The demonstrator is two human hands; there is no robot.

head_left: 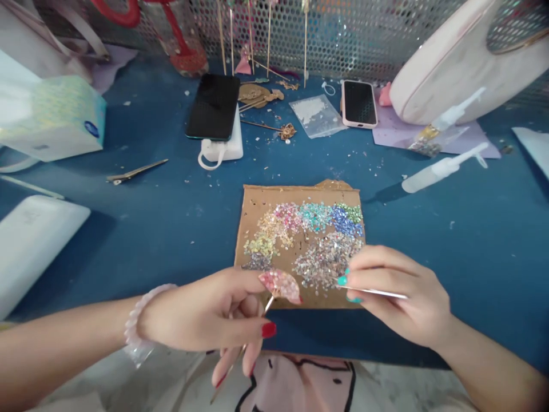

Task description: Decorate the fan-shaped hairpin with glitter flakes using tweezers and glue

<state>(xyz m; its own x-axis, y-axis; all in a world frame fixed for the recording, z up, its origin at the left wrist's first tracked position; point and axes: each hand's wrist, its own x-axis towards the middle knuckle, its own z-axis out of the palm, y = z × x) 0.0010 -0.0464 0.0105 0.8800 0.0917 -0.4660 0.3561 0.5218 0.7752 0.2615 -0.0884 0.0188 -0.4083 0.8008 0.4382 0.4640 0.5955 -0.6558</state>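
A brown cardboard sheet (253, 214) lies on the blue table and carries piles of coloured glitter flakes (319, 229) in pink, teal, blue, green, yellow and silver. My left hand (210, 315) is closed on a thin stick topped by a small leaf-shaped piece (281, 284) coated in pink flakes, held over the sheet's near edge. My right hand (394, 294) pinches a thin white pointed tool (377, 292), its tip by the silver flakes.
Two phones (214, 106) (359, 103), a white power bank (223, 150), a clear bag (317, 114), glue bottles (441, 169) and gold tweezers (135, 171) lie beyond the sheet. A tissue box (55, 117) and a white case (30, 243) sit on the left.
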